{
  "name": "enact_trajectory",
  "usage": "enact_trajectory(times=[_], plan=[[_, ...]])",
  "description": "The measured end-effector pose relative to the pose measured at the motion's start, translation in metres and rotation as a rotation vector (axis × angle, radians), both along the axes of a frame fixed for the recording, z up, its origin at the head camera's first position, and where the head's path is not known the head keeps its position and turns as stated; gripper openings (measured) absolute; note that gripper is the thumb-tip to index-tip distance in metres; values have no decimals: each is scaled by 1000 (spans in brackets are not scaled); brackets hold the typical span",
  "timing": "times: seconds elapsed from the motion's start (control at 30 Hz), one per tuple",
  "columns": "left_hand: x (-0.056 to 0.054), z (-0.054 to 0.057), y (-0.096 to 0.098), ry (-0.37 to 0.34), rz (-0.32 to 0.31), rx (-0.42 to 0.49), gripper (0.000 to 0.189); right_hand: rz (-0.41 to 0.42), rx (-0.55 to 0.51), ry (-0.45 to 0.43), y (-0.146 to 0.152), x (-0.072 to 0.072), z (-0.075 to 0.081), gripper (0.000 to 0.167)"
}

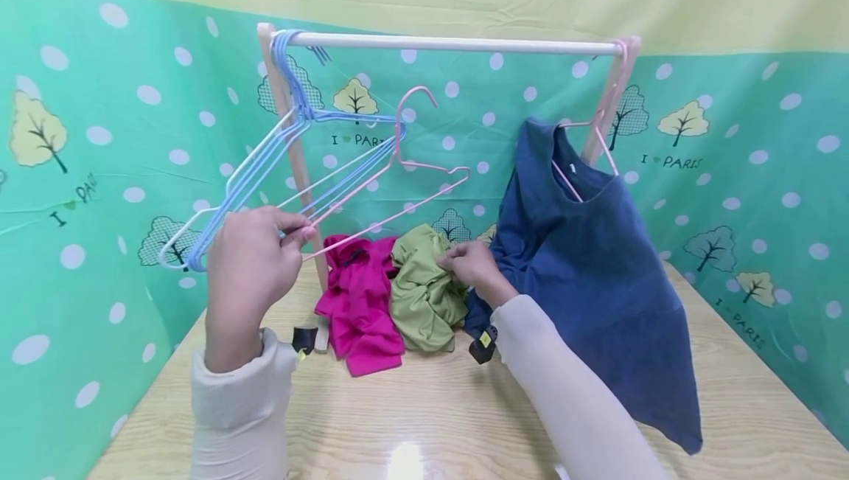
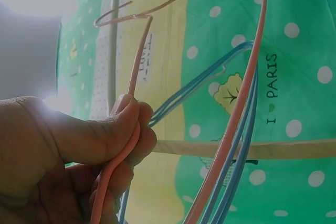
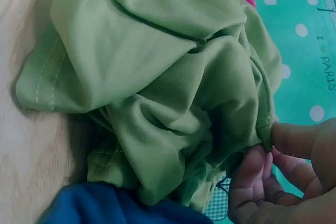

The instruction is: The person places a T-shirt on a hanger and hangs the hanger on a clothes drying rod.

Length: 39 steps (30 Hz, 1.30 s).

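Observation:
My left hand (image 1: 255, 255) holds a thin pink clothes hanger (image 1: 424, 168) by one end, thumb and fingers closed round the wire (image 2: 137, 72). Its hook points up, apart from the rail. At the back of the table lies a crumpled olive-green garment (image 1: 424, 292), and my right hand (image 1: 476, 268) is at its upper right side. In the right wrist view, the thumb and fingers (image 3: 294, 140) pinch a stitched edge of that green cloth (image 3: 157, 72). What kind of garment it is, the folds hide.
Several blue hangers (image 1: 305, 115) hang at the left end of a white rail (image 1: 451, 43). A navy sleeveless garment (image 1: 584, 259) hangs on a pink hanger at the right. A crumpled magenta garment (image 1: 361, 296) lies left of the green one on the wooden table (image 1: 411, 406).

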<state>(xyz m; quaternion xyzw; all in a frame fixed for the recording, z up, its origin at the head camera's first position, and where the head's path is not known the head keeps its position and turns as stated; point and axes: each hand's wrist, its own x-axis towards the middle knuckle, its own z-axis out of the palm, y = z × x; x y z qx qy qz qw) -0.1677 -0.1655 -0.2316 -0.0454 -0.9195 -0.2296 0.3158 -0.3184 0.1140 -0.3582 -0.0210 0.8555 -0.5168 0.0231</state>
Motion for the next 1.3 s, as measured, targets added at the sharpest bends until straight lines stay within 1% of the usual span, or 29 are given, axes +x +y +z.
enact_trajectory(times=[0.1, 0.2, 0.27, 0.33, 0.37, 0.4, 0.43, 0.5, 0.6, 0.67, 0.73, 0.77, 0.83, 0.87, 0.93, 1.0, 1.03, 1.07, 1.1, 1.17, 1.2, 1.27, 1.3], plan=[[0, -1, -1, 14, 3, -5, 15, -23, -47, 31, 2, 2, 2, 13], [0, -1, -3, 16, 12, -6, 16, -76, -43, 97, 3, 7, 8, 14], [0, -1, -5, 20, 19, -6, 16, -117, -2, 174, 4, 9, 11, 16], [-1, -2, -6, 27, 18, -6, 16, -155, 59, 263, 5, 12, 14, 26], [-1, -2, -6, 33, 16, -7, 16, -162, 85, 303, 7, 14, 15, 31], [-1, -2, -6, 39, 13, -6, 15, -150, 117, 321, 9, 15, 16, 36], [-2, -2, -6, 43, 9, -5, 15, -128, 158, 320, 11, 15, 17, 40], [-3, -2, -6, 49, 0, -5, 14, -38, 226, 270, 16, 16, 20, 43], [-3, -2, -5, 48, -8, -5, 12, 181, 304, 91, 23, 15, 24, 43], [-4, -1, -4, 46, -12, -11, 11, 303, 313, -16, 27, 13, 25, 41], [-3, -1, -4, 29, -13, -9, 11, 370, 313, -98, 32, 11, 26, 43], [-3, -2, -4, 21, -14, -9, 11, 379, 314, -118, 34, 9, 27, 43], [-2, -1, -4, 5, -15, -9, 12, 356, 295, -142, 38, 7, 32, 45], [-2, -1, -3, 1, -13, -11, 13, 319, 291, -136, 40, 5, 34, 47], [-2, -1, -3, -4, -9, -12, 14, 207, 274, -91, 40, 2, 38, 50], [-2, -1, -3, 0, -8, -15, 14, 101, 266, -22, 37, -2, 40, 53], [-2, -1, -3, 2, -9, -14, 14, 54, 267, 9, 34, -5, 40, 53], [-2, -1, -3, 6, -9, -16, 14, 17, 263, 35, 31, -7, 38, 49], [-1, -1, -3, 6, -10, -14, 14, -7, 266, 57, 28, -9, 37, 45], [-1, -1, -3, 6, -16, -14, 14, -16, 281, 83, 21, -13, 32, 37], [-1, -1, -3, 4, -19, -14, 14, -11, 275, 85, 18, -15, 29, 37], [-1, -1, -3, -4, -23, -12, 15, -6, 247, 78, 12, -18, 24, 45], [-1, -1, -3, -8, -25, -12, 15, -4, 237, 76, 11, -19, 21, 46]])
